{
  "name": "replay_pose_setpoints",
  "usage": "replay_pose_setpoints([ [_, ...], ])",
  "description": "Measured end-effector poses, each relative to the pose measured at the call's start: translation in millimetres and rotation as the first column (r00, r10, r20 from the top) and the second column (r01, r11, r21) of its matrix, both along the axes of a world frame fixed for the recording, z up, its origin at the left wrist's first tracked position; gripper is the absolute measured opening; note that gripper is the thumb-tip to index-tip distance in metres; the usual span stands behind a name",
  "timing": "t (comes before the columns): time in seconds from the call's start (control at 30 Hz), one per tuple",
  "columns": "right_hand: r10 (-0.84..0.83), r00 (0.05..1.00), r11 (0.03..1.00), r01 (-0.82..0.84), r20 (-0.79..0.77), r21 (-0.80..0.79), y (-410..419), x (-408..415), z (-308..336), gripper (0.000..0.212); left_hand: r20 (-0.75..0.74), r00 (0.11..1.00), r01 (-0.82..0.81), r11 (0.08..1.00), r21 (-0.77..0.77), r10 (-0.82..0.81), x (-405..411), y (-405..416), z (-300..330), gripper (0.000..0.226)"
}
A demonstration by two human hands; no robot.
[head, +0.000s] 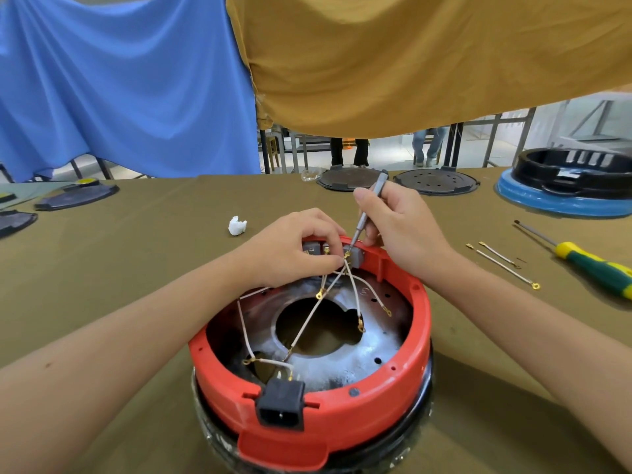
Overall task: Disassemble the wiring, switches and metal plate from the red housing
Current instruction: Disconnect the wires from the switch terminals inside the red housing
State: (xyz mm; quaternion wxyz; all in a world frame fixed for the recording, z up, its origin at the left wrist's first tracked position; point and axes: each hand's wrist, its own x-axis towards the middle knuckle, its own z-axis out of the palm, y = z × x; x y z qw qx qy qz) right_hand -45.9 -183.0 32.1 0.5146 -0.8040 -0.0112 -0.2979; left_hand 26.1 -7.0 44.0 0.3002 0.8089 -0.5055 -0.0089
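Tabletop red housing sits beneath left hand.

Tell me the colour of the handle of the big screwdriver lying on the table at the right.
Yellow and green, seen in the head view: screwdriver.

No readable text, label, brand, number or sign anywhere in view. Nothing legible on the red housing, on the black power socket at its near rim, or on the green-and-yellow screwdriver lying on the table.
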Motion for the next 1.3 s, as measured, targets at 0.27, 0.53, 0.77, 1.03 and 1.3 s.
replay_pose_setpoints([
  [0.27, 0.024, 0.991, 0.919, 0.029, 0.13, -0.392, 3.8, -13.3, 6.3, 0.03, -0.012, 1.0, 0.0, 1.0, -0.001, 0.0, -0.6, -0.1, 1.1, 0.009],
  [0.53, 0.092, 0.984, 0.672, 0.052, 0.153, -0.739, 9.2, -19.6, 14.0, 0.032, -0.026, 0.999, 0.018, 1.0, 0.008, -0.018, -0.1, -0.4, 2.4, 0.004],
  [0.77, 0.034, 0.998, 0.914, -0.01, 0.053, -0.405, 4.5, -10.0, 12.9, 0.03, -0.025, 1.0, 0.0, 1.0, 0.003, 0.0, 1.7, 0.3, 0.3, 0.008],
  [1.03, 0.036, 0.996, 0.999, -0.035, -0.082, 0.012, -4.3, -2.2, 4.5, 0.034, -0.015, 1.0, 0.01, 1.0, -0.009, -0.01, 4.8, -0.5, -2.5, 0.004],
  [1.3, 0.013, 0.994, 0.98, 0.009, 0.109, -0.2, 0.8, -10.7, 2.4, 0.027, -0.015, 1.0, 0.021, 1.0, -0.011, -0.021, 6.7, 0.0, -3.2, 0.006],
])
